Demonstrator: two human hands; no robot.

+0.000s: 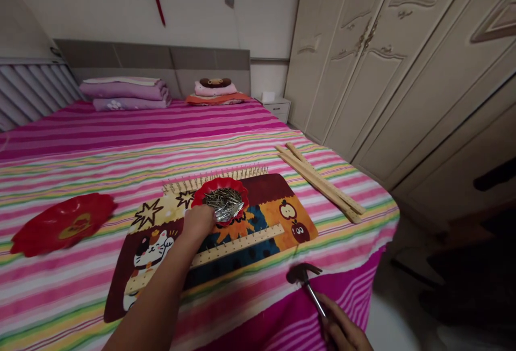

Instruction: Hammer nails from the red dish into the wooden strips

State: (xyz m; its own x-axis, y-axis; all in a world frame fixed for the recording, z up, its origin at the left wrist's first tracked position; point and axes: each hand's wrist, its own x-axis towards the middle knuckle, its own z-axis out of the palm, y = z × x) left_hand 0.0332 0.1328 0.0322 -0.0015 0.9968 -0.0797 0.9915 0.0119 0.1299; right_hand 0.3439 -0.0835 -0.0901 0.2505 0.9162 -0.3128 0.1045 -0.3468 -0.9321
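My left hand is at the near left rim of a red scalloped bowl heaped with loose nails. Its fingers curl in toward the nails; what they pinch is hidden. At the lower right, my right hand is wrapped round the handle of a claw hammer, whose head hangs over the bed's near side. A wooden strip with a row of nails standing in it lies across a printed mat, partly behind my left forearm. Behind the bowl, another strip bristles with upright nails.
A red oval tray lies to the left on the striped bedspread. Several bare wooden strips are stacked at the right near the bed's edge. Folded quilts sit by the headboard. A wardrobe stands along the right.
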